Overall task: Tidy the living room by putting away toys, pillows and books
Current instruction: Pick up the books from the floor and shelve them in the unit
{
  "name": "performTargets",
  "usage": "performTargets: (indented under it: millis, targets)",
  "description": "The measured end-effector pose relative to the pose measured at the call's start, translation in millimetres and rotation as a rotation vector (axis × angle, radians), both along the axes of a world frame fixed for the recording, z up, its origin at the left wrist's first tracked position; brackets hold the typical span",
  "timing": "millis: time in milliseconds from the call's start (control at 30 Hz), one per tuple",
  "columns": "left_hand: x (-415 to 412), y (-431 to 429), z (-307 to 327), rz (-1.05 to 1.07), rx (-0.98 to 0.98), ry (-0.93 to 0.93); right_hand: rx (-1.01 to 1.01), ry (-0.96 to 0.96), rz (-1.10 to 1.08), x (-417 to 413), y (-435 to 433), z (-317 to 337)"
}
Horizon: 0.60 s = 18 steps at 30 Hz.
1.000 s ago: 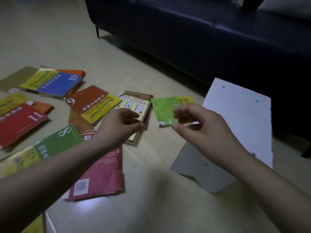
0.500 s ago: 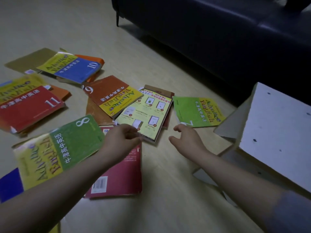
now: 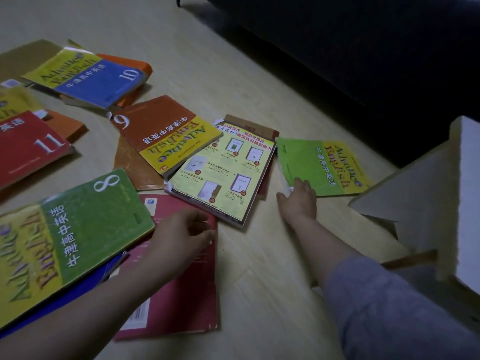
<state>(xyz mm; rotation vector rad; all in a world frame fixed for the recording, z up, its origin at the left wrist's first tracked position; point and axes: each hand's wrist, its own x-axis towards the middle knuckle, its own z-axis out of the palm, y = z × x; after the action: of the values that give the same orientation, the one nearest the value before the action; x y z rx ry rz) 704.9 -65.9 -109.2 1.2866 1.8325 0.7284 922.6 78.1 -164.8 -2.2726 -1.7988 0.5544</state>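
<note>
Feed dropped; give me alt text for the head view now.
The right hand rests on the near corner of a green book lying on the floor, while the left hand reaches over a red book. More textbooks lie scattered to the left; a white box stands at right.

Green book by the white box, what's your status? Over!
Right hand fingers on near corner of green book, grip unclear. Left hand loose over red book, holding nothing. Green book flat on floor, nothing on top.
</note>
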Motion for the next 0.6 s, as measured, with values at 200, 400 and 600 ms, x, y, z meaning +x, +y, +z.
performTargets:
  millis: [200, 400, 600]
  targets:
    - [-4.1, -3.5, -14.5, -0.004, -0.019, 0.031, -0.096, -0.241, 0.098, 2.3, -15.6, -23.3]
    - [2.0, -7.7, -11.1, -0.010, -0.006, 0.059, -0.079, -0.219, 0.156, 9.3, -45.3, -16.6]
    - [9.2, -8.5, 3.2, -0.010, 0.018, 0.020, -0.134, -0.181, 0.247, 22.6, -58.5, -6.3]
